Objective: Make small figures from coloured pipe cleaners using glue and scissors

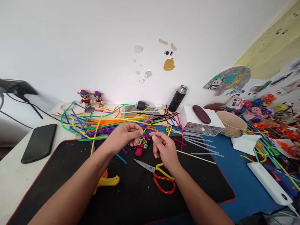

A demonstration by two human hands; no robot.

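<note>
My left hand (124, 137) is closed in a pinch above the black mat, with a tiny pale-yellow bit at its fingertips that is too small to name. Facing it, my right hand (166, 149) also has thumb and index finger together; whatever is between them is too small to tell. Between and beyond the hands lies a small pipe-cleaner doll (142, 142) with a yellow and black face, blue and yellow parts and a pink-red end. Scissors (152, 168) with one yellow and one red handle lie spread below the doll, close to my right wrist.
Colourful pipe cleaners (117, 123) are heaped behind the mat (131, 200). A yellow-handled tool (109, 181) lies partly under my left forearm. Around stand two finished dolls (85, 99), a black flask (177, 99) and a white box (187, 120); a phone (39, 143) lies left, clear sticks (201, 143) right.
</note>
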